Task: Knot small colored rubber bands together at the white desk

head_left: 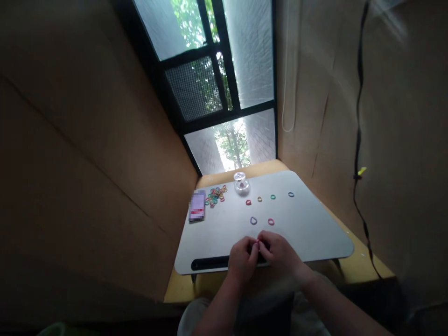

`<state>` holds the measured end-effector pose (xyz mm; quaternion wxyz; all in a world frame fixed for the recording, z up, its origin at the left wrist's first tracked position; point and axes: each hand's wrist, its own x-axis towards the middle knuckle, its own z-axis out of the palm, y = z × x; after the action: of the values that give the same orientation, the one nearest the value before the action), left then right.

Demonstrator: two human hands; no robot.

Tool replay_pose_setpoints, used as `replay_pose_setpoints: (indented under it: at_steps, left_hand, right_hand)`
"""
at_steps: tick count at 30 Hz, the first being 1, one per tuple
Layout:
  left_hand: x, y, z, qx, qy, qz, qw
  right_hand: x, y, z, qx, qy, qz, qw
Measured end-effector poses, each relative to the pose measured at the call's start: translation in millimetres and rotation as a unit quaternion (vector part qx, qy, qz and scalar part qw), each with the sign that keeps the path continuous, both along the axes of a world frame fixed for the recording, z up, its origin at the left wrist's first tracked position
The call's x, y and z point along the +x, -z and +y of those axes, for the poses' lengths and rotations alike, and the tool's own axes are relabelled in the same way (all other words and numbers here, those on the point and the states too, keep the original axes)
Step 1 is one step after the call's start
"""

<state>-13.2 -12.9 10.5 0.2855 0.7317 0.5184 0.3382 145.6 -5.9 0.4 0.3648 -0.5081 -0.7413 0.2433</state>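
My left hand (pixel 241 257) and my right hand (pixel 279 248) meet over the front of a white lap table (pixel 217 238). Both are closed, fingertips pinching a small pink band (pixel 258 241) between them; most of it is hidden. Just beyond my fingers lie a purple band (pixel 254 220) and a pink-red band (pixel 271 221). Farther back is a spaced row: a red band (pixel 248 202), a yellow band (pixel 259 199), a green band (pixel 273 197) and a dark blue band (pixel 291 194). A mixed heap of coloured bands (pixel 217 195) sits at the back left.
A clear round container (pixel 241 187) stands at the back, a clear lid (pixel 239 176) behind it. At the left edge lies a phone (pixel 197 206). A dark slot (pixel 210 264) runs along the front. Walls close in both sides; a black cord (pixel 357 116) hangs right.
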Motion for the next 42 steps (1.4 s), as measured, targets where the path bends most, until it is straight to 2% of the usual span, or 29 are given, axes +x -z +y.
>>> replay_pose_setpoints:
  at_steps: [12, 42]
  left_hand:
    - [-1.9, 2.7, -3.3, 0.007, -0.027, -0.016, 0.999]
    - [-3.0, -4.6, -7.0, 0.012, 0.006, -0.046, 0.999]
  right_hand:
    - [-2.5, 7.7, -0.6, 0.019, 0.013, -0.032, 0.999]
    - [-2.4, 5.5, -0.2, 0.025, 0.02, -0.038, 0.999]
